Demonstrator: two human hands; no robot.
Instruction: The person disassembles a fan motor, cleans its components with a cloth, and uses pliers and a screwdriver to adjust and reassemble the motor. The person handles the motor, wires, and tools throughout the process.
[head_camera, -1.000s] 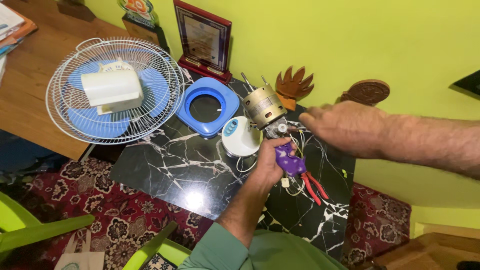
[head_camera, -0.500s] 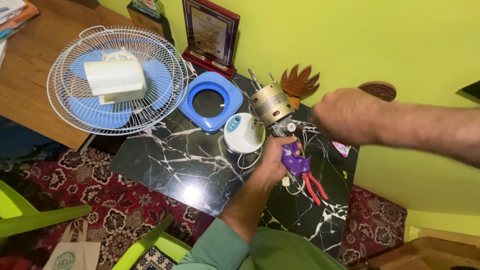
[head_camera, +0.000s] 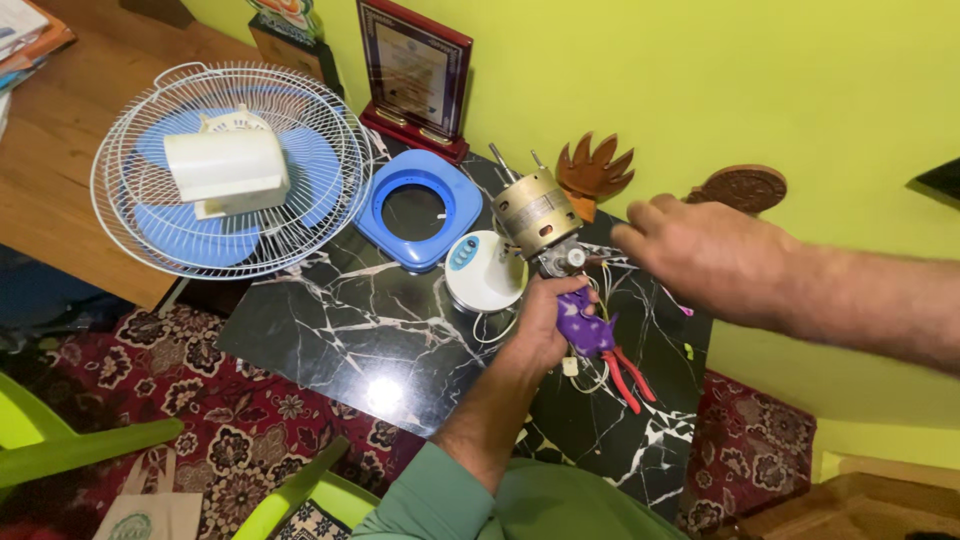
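While the left hand (head_camera: 545, 320) grips the lower end of a brass-coloured fan motor (head_camera: 535, 212) just right of the frame's centre, its fingers closed around the base beside a purple-handled tool (head_camera: 585, 325) with red tips, the right hand (head_camera: 705, 255) hovers just right of the motor with fingers loosely curled, holding nothing. To do this well, the left hand would best keep the motor steady and tilted clear of the black marble table (head_camera: 330, 330), and the right hand should come in at the loose wires (head_camera: 625, 275) without tugging them. A round white control housing (head_camera: 484, 270) lies just left of the motor, with a blue plastic ring cover (head_camera: 385, 225) beyond it. At upper left a white wire fan guard (head_camera: 320, 150) rests with a white casing (head_camera: 225, 170) on top. Against the green wall, top centre, stands a dark red framed plaque (head_camera: 415, 70), rectangular, its pale print too small to tell; a carved wooden leaf piece (head_camera: 597, 172) sits right of it.
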